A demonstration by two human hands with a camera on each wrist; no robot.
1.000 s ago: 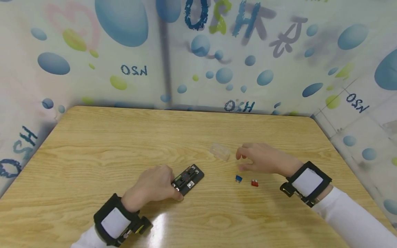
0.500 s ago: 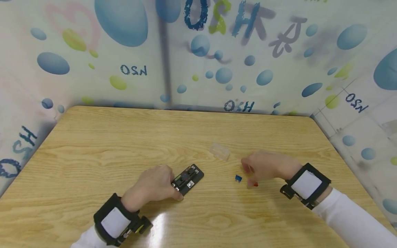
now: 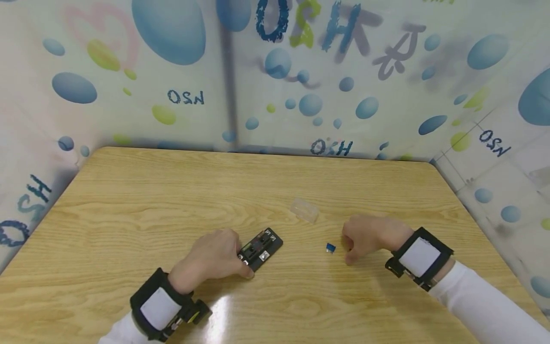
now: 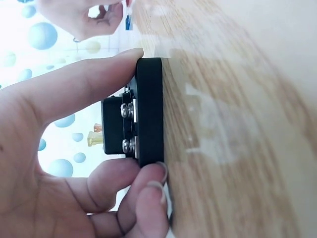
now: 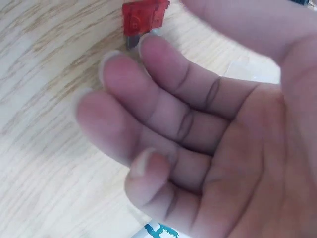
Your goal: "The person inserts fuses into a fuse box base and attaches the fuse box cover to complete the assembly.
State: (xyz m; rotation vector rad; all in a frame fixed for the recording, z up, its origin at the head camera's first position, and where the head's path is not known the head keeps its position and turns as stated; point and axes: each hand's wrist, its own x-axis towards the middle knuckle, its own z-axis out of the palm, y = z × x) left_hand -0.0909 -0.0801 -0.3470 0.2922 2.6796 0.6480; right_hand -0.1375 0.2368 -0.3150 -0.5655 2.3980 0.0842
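Note:
My left hand (image 3: pixel 212 255) grips a small black fuse block (image 3: pixel 261 248) at the table, thumb along one edge and fingers curled at the opposite one. In the left wrist view, screw terminals (image 4: pixel 128 146) show on its face, with a yellow and an orange piece sticking up behind. My right hand (image 3: pixel 365 238) is low over the table with curled fingers, pinching a red blade fuse (image 5: pixel 143 17). The index fingertip meets the fuse's metal prongs; the thumb tip is out of frame there. In the head view the hand hides this fuse. Left of it lies a blue blade fuse (image 3: pixel 330 248).
A clear plastic box or lid (image 3: pixel 304 210) lies behind the blue fuse, between the hands. The wooden table (image 3: pixel 172 186) ends at a patterned curtain (image 3: pixel 275 114) at the back. Light reflects off the table by the left wrist.
The right hand has come down and toward me onto the red fuse, its fingers closing and covering it in the head view. The left hand and fuse block stay put.

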